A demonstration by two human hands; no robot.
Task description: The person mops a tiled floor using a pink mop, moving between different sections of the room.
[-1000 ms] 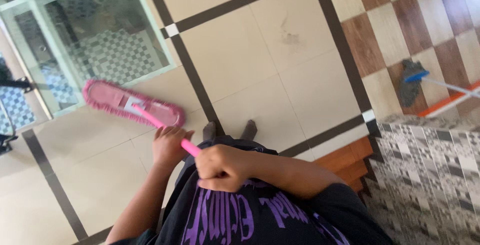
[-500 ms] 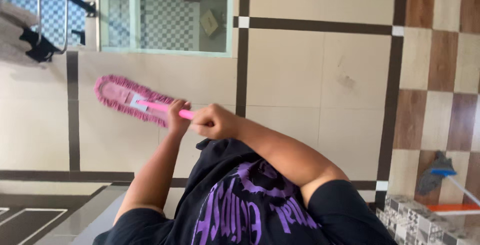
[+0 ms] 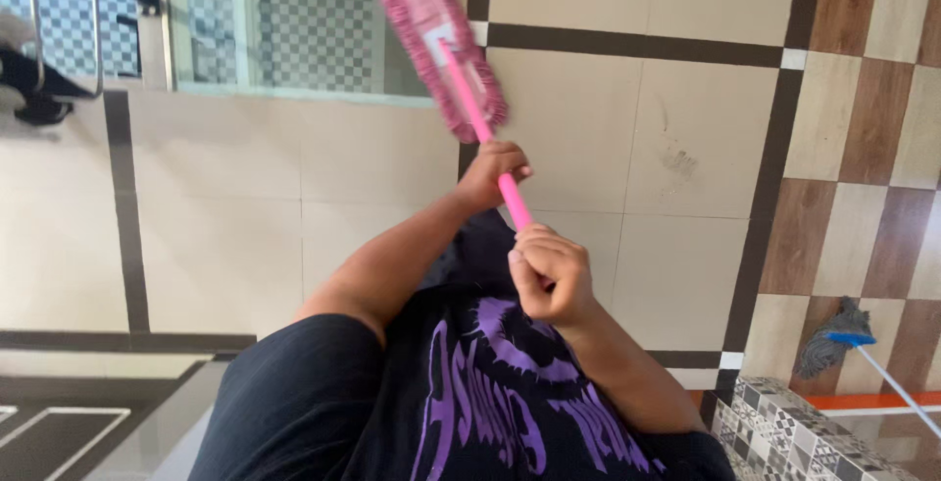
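Above glossy floor tiles (image 3: 578,128), both hands grip a fluffy pink mop's (image 3: 441,40) slim handle.

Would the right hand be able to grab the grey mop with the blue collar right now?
Probably not. The right hand is closed around the handle of the pink fluffy duster, and the grey mop lies well off, beside the patterned tiled ledge.

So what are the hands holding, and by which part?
Both the left hand and right hand grip the pink mop by its handle.
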